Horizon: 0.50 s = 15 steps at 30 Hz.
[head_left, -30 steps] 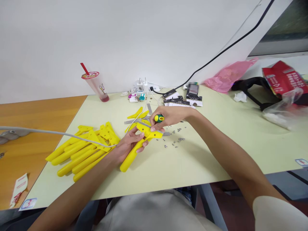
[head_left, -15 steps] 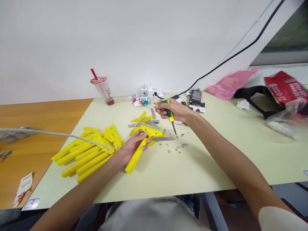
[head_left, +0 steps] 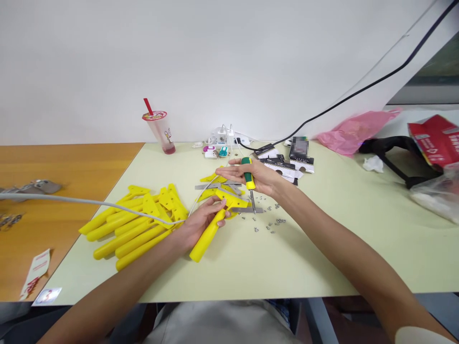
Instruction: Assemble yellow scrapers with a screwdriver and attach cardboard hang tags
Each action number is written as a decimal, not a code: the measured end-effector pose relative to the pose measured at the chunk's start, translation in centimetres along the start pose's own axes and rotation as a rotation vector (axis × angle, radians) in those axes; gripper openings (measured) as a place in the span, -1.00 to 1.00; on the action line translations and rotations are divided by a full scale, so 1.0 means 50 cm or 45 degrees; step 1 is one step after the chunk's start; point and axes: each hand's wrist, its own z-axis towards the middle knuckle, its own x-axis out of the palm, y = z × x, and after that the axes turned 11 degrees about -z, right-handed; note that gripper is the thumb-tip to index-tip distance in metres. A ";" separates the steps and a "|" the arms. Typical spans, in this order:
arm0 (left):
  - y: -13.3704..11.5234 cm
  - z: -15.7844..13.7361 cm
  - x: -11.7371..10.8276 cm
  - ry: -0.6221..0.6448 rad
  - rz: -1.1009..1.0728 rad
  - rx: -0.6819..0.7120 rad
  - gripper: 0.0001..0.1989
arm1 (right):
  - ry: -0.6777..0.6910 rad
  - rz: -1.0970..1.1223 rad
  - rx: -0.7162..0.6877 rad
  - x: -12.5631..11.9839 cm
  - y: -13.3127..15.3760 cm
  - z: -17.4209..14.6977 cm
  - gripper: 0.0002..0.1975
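Observation:
My left hand (head_left: 202, 222) is closed around a yellow scraper handle (head_left: 207, 239), its wide head tilted up and away from me. A grey metal blade (head_left: 249, 210) shows beside that head; I cannot tell whether it is attached. Over the blades and screws, my right hand (head_left: 264, 177) holds a screwdriver (head_left: 247, 171) with a green and yellow grip, its shaft pointing down and several fingers stretched out to the left. The tip hangs near the blade. Several small screws (head_left: 281, 221) lie scattered to the right. Behind the held handle are more yellow pieces (head_left: 206, 193) and blades.
A pile of yellow handles (head_left: 134, 234) lies at left, with a white cable (head_left: 89, 203) across it. At the back stand a drink cup (head_left: 161, 134) and a power strip (head_left: 227, 137). Small black-and-white packs (head_left: 281, 167) and a pink bag (head_left: 358, 131) lie at right.
My right hand has brought the screwdriver slightly left and down toward the scraper handle, and its fingers have straightened. The left hand still holds the handle. The view has shifted slightly.

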 end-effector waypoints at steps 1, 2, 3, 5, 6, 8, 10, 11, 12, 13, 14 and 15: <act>0.000 -0.001 0.001 0.006 0.002 0.003 -0.73 | -0.012 -0.025 -0.006 -0.001 0.002 0.000 -0.60; -0.001 -0.001 0.001 0.007 0.005 0.006 -0.73 | -0.021 -0.050 -0.011 -0.003 0.003 -0.001 -0.60; -0.001 -0.002 0.002 0.005 0.008 0.010 -0.73 | -0.029 -0.071 -0.015 -0.005 0.005 -0.001 -0.60; -0.002 -0.002 0.002 -0.002 0.011 0.016 -0.73 | -0.032 -0.107 -0.023 -0.008 0.008 -0.002 -0.59; -0.002 -0.001 0.001 0.000 0.014 0.015 -0.74 | -0.021 -0.135 -0.021 -0.008 0.010 -0.004 -0.59; -0.002 0.000 -0.001 0.008 0.027 0.013 -0.74 | 0.021 -0.253 0.008 -0.008 0.014 -0.010 -0.61; -0.001 0.000 -0.003 0.013 0.058 0.000 -0.72 | 0.092 -0.478 0.032 -0.005 0.022 -0.021 -0.65; 0.000 0.000 -0.003 0.016 0.076 -0.015 -0.71 | 0.134 -0.620 0.027 -0.004 0.026 -0.027 -0.68; 0.001 -0.001 -0.003 0.022 0.092 -0.037 -0.68 | 0.183 -0.774 0.007 -0.003 0.032 -0.034 -0.71; 0.002 -0.002 -0.003 0.032 0.107 -0.066 -0.66 | 0.238 -0.933 -0.023 -0.002 0.037 -0.041 -0.74; 0.003 -0.004 -0.002 0.044 0.117 -0.096 -0.64 | 0.297 -1.086 -0.054 -0.002 0.043 -0.048 -0.78; 0.004 -0.006 0.000 0.057 0.125 -0.125 -0.63 | 0.353 -1.222 -0.079 -0.002 0.049 -0.053 -0.81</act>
